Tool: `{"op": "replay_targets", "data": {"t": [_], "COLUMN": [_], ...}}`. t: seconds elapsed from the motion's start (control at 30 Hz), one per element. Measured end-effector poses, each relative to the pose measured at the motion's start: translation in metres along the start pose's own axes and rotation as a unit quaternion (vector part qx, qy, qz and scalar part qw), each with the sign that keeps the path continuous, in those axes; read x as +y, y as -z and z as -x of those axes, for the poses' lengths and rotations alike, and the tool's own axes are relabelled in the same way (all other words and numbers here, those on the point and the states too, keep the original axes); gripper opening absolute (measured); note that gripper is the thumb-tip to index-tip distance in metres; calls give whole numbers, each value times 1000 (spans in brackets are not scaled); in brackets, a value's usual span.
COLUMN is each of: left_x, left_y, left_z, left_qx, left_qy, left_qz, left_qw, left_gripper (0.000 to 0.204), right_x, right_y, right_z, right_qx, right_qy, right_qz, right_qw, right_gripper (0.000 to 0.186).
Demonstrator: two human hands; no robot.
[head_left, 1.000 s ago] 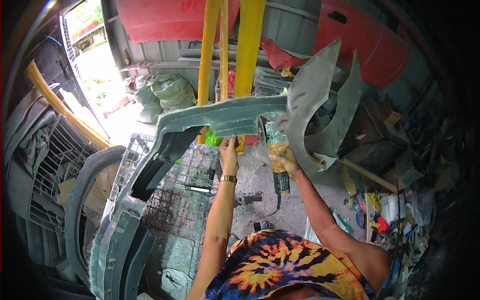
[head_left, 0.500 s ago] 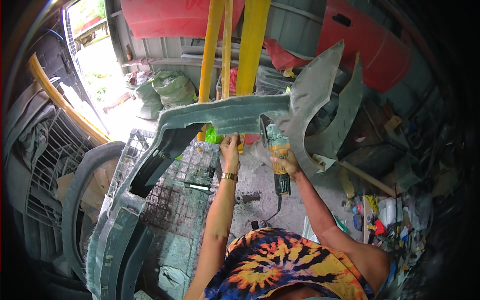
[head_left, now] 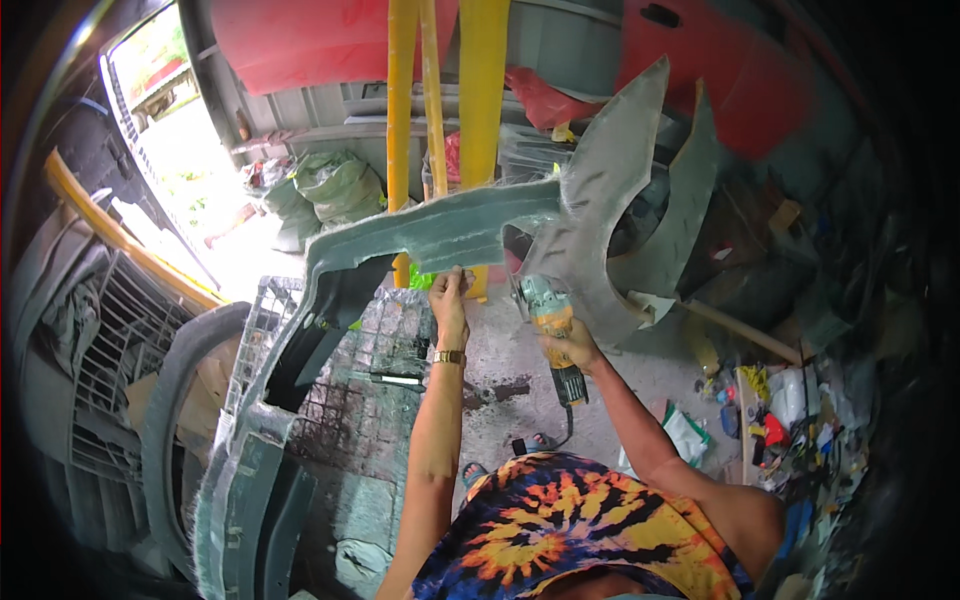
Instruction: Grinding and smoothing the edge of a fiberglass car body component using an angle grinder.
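Gripping the orange-and-black body of an angle grinder [head_left: 560, 350], the right hand [head_left: 572, 345] is wrapped firmly around the tool. The grinder is held upright at a slight tilt, its disc just below the notched lower edge of a large grey-green moulded panel [head_left: 440, 235] and apart from it. That panel is stretched across the middle of the view and bent down toward the lower left, its rim frayed with pale fibres. By the left hand [head_left: 450, 298], fingers curled closed, the panel's lower edge is pinched from beneath, left of the grinder. A gold-coloured watch [head_left: 449, 357] is worn on the left wrist. At the panel's right end, a pale grey crescent-shaped piece [head_left: 590, 210] is seen; whether the two are joined cannot be told. A dark cord [head_left: 571, 430] is hung from the grinder's base. Below, a tie-dyed shirt [head_left: 540, 525] is worn. Behind the panel, yellow uprights [head_left: 482, 90] are seen, with red panels [head_left: 330, 45] along the wall and bulging sacks [head_left: 340, 187] set near a bright doorway [head_left: 185, 150].
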State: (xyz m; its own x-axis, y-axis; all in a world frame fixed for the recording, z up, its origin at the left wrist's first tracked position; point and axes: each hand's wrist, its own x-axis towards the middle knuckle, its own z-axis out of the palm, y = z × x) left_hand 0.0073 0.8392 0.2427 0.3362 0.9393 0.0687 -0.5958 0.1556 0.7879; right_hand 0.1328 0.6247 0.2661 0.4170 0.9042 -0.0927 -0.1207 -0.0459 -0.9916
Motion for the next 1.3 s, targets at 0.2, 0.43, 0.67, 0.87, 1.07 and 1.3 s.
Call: {"op": "replay_targets", "data": {"t": [0.2,0.43,0.67,0.87,1.07,1.3], "left_x": [12,-62,-102,-93,-72,-77], "left_y": [3,63,-37,-46,-48,-24], "left_z": [12,95,182,179,184,178], "left_qx": [-15,-252,-333,-315,-368,-379], "left_qy": [45,66,270,201,187,287], "left_qz": [-10,-241,-254,-224,-248,-192], "left_qw": [999,935,867,900,877,859], "left_gripper": [21,17,65,64,60,56], "right_x": [26,43,42,24,4,12], "right_y": [20,36,28,47,54,50], "right_z": [15,8,-7,2,21,16], "right_qx": [52,98,205,66,-93,-136], "right_qy": [-54,-33,53,70,32,51], "right_qz": [-12,-52,27,-105,-259,-114], "right_qw": [997,993,977,990,961,983], "right_gripper": [36,44,50,46,51,59]}}
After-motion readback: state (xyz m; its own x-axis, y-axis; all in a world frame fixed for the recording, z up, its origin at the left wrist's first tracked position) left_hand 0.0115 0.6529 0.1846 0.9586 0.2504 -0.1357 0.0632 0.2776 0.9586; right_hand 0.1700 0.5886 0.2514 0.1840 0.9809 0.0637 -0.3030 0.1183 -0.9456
